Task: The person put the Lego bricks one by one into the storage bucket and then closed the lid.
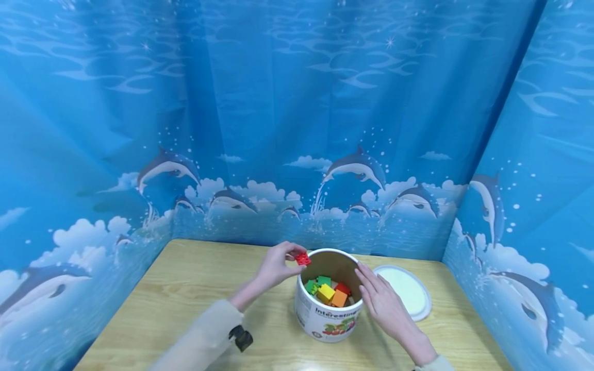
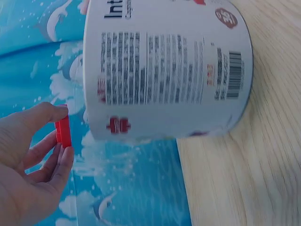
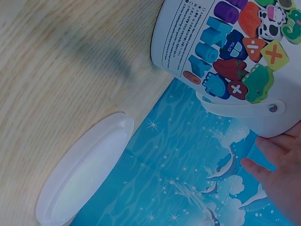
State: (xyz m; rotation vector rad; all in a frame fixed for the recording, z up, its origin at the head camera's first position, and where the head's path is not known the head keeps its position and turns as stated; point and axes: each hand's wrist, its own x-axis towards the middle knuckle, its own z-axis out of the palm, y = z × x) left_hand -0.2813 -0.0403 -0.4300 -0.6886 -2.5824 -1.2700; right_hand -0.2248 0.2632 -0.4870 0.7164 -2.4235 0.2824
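My left hand pinches a small red toy brick between thumb and fingers, at the left rim of a white printed bucket. In the left wrist view the red brick is seen edge-on, beside the bucket's mouth. Inside the bucket lie several toy bricks, among them a yellow brick, an orange brick and a green brick. My right hand rests with fairly straight fingers on the bucket's right rim; its thumb and fingers also show in the right wrist view.
A round white lid lies on the wooden table to the right of the bucket. The bucket's white handle hangs on its side. A blue dolphin-print curtain stands behind the table and along its right side.
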